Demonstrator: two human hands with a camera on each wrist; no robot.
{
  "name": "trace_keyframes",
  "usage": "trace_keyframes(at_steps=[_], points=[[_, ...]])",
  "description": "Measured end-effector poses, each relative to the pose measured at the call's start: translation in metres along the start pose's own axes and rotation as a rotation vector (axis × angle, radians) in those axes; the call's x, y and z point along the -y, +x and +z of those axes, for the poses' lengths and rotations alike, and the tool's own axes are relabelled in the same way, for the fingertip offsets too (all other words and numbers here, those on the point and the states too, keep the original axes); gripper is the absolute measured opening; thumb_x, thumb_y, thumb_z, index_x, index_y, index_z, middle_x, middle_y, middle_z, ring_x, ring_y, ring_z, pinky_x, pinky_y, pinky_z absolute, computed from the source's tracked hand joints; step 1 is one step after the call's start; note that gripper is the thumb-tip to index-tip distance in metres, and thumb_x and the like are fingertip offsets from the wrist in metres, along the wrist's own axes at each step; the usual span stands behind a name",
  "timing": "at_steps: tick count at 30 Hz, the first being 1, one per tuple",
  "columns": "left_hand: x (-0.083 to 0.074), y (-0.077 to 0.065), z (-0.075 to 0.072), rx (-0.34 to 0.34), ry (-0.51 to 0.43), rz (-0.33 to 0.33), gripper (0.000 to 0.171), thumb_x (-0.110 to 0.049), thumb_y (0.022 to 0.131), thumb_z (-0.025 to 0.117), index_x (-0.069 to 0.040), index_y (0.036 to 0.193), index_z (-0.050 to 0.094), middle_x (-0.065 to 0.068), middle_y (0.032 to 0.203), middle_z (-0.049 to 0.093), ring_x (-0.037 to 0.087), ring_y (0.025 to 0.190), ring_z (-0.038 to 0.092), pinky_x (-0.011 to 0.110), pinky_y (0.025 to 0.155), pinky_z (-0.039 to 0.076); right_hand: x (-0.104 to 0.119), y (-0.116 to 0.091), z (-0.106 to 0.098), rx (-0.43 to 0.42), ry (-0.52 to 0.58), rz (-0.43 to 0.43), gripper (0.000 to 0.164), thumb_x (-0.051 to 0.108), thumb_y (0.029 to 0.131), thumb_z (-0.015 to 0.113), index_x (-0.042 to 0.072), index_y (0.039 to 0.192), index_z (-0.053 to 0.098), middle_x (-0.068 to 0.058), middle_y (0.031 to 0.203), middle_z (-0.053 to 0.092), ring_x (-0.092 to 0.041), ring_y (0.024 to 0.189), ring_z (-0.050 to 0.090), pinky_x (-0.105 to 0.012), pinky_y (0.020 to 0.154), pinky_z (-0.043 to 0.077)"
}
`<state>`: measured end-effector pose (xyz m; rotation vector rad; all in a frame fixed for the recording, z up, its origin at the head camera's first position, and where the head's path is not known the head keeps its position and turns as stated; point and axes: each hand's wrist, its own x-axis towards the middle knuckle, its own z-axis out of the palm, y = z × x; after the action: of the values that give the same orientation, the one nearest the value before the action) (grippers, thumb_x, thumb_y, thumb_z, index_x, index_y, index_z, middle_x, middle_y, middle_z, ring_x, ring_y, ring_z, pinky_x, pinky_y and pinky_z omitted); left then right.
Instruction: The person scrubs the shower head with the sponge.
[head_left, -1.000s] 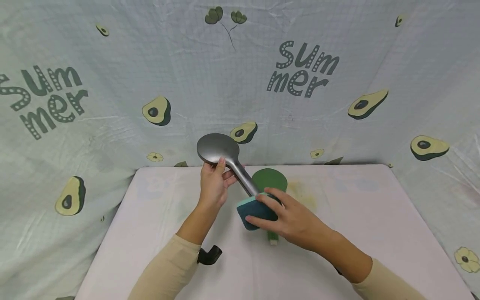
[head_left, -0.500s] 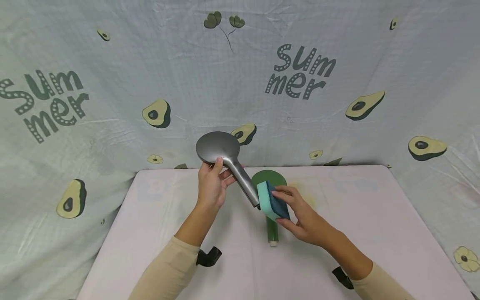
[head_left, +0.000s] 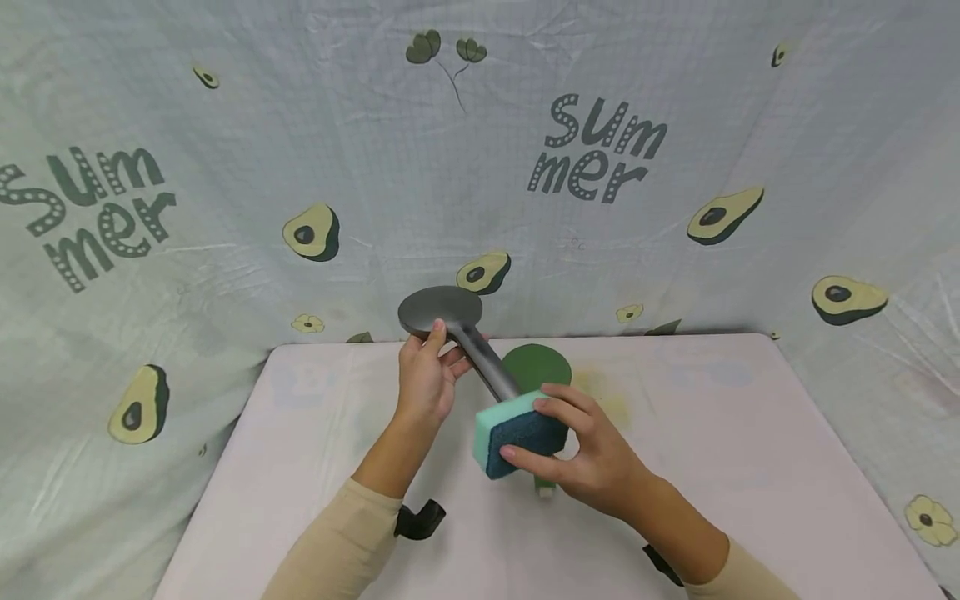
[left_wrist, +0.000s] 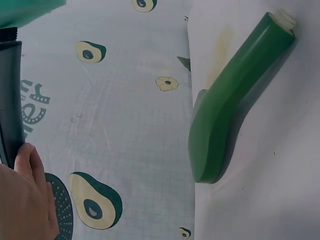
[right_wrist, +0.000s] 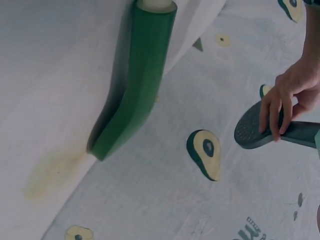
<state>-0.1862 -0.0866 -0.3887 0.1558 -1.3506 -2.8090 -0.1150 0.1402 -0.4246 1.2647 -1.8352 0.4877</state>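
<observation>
A grey shower head [head_left: 442, 308] is held above the table by my left hand [head_left: 426, 383], thumb on top near the neck and fingers beneath. Its handle slopes down to the right, and its dotted spray face [right_wrist: 247, 132] shows in the right wrist view. My right hand [head_left: 603, 467] pinches a sponge [head_left: 525, 433], mint foam on one side and dark blue scouring pad on the other. The foam lies against the handle's lower end, covering it in the head view. In the left wrist view, a threaded tip [left_wrist: 8, 34] meets the mint foam [left_wrist: 30, 10].
Behind the sponge, a green shower head [head_left: 536, 367] with a pale threaded end lies on the pinkish-white table [head_left: 315, 433]. Black curved pieces [head_left: 422, 521] show beside both forearms. An avocado-printed cloth [head_left: 375, 167] hangs at the back and sides.
The sponge turned edge-on at the handle's tip, then swung back left and down, its blue side toward me. The grey shower head has tilted slightly and dropped a little.
</observation>
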Motion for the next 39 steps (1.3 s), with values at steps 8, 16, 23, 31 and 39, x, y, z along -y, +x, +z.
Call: trace_keyframes(at_steps=[8, 16, 23, 31, 39], points=[[-0.004, 0.000, -0.005, -0.005, -0.005, -0.018, 0.039, -0.017, 0.113, 0.041, 0.000, 0.147, 0.042, 0.013, 0.116, 0.061, 0.025, 0.082, 0.079, 0.038, 0.076, 0.065, -0.004, -0.004, -0.003, 0.065, 0.017, 0.065, 0.031, 0.018, 0.110, 0.049, 0.032, 0.128, 0.070, -0.021, 0.136, 0.046, -0.044, 0.125, 0.051, -0.044, 0.106, 0.053], [-0.018, -0.002, -0.020, 0.047, 0.148, -0.017, 0.038, -0.011, 0.111, 0.046, -0.005, 0.148, 0.044, 0.018, 0.130, 0.062, 0.023, 0.084, 0.079, 0.040, 0.077, 0.065, -0.020, -0.027, -0.016, 0.161, -0.016, 0.195, 0.033, 0.034, 0.111, 0.045, 0.022, 0.136, 0.063, -0.028, 0.143, 0.041, -0.042, 0.131, 0.046, -0.046, 0.101, 0.057], [-0.023, -0.003, -0.039, 0.105, 0.305, -0.085, 0.045, -0.007, 0.110, 0.047, -0.004, 0.154, 0.039, 0.028, 0.143, 0.056, 0.019, 0.087, 0.078, 0.038, 0.082, 0.064, -0.036, -0.050, -0.030, 0.223, -0.041, 0.316, 0.044, 0.044, 0.109, 0.045, 0.018, 0.139, 0.063, -0.030, 0.146, 0.043, -0.041, 0.134, 0.044, -0.020, 0.123, 0.028], [-0.020, -0.004, -0.064, 0.128, 0.454, -0.149, 0.046, -0.007, 0.110, 0.046, 0.003, 0.154, 0.037, 0.032, 0.144, 0.055, 0.019, 0.090, 0.078, 0.035, 0.081, 0.064, -0.059, -0.072, -0.050, 0.251, -0.083, 0.461, 0.053, 0.054, 0.106, 0.045, 0.017, 0.141, 0.062, -0.028, 0.147, 0.045, -0.042, 0.132, 0.046, -0.041, 0.103, 0.055], [-0.015, -0.006, -0.093, 0.108, 0.590, -0.235, 0.047, -0.010, 0.111, 0.044, 0.013, 0.152, 0.034, 0.036, 0.140, 0.057, 0.018, 0.091, 0.078, 0.028, 0.079, 0.063, -0.079, -0.089, -0.064, 0.306, -0.057, 0.686, 0.068, 0.012, 0.082, 0.088, 0.014, 0.143, 0.060, -0.029, 0.147, 0.043, -0.044, 0.131, 0.045, -0.059, 0.088, 0.056]])
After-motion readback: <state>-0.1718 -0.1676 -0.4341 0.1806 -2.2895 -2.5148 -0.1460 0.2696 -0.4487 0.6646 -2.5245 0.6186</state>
